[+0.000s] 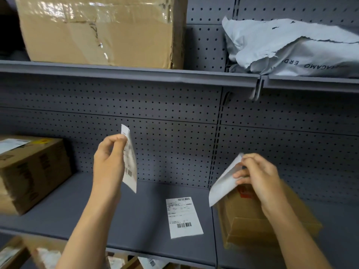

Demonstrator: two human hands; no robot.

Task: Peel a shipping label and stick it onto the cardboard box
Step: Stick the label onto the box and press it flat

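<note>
My left hand (108, 158) pinches a white shipping label (129, 164) by its upper part; the label hangs down edge-on, its barcode showing near the bottom. My right hand (256, 175) pinches a blank white backing sheet (223, 185) that hangs to the left of the hand. Below my right hand a flat cardboard box (258, 230) lies on the grey shelf (97, 210); my right forearm hides part of it. A second printed label sheet (183, 217) lies flat on the shelf between my arms.
A cardboard box (29, 171) with a label on top stands at the shelf's left end. On the upper shelf (136, 74) sit a large taped carton (101, 30) and a torn grey mailer bag (291, 47). A pegboard back wall (174, 113) closes the shelf.
</note>
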